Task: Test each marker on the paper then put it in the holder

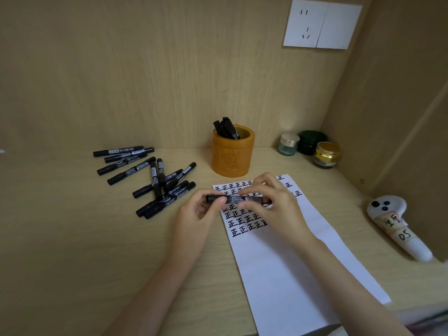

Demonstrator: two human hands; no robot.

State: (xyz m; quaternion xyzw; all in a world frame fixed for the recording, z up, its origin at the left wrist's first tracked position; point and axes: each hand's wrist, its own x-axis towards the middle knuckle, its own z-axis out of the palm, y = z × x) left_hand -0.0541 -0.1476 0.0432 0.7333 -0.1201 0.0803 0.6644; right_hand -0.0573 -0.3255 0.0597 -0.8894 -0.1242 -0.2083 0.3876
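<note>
**Marker held in both grips over the paper**

A single marker (pixel 232 199) lies level between the two hands, just above the written rows of the paper (pixel 291 263). It is a black barrel with a pale label of fine print round its middle. Its left end shows plain black; its right end is hidden under fingers, so I cannot tell whether the cap is on.

The left grip (pixel 194 209) pinches the marker's left end between thumb and fingertips. The right grip (pixel 274 202) curls over the right part of the barrel, grasping it from above.

The paper is a white sheet lying at a slant on the desk (pixel 72 238). Its far part is filled with rows of bold black 正 marks, and its near part is blank.

The holder (pixel 230 156), an amber carved cylinder, stands just beyond the paper with several black markers (pixel 226 128) leaning inside it. A loose pile (pixel 150 175) of black markers lies on the desk to the left, some crossing each other.

Three small jars (pixel 310 147) sit in the far right corner, and a white controller (pixel 397 226) with taped labels lies at the right edge.
</note>
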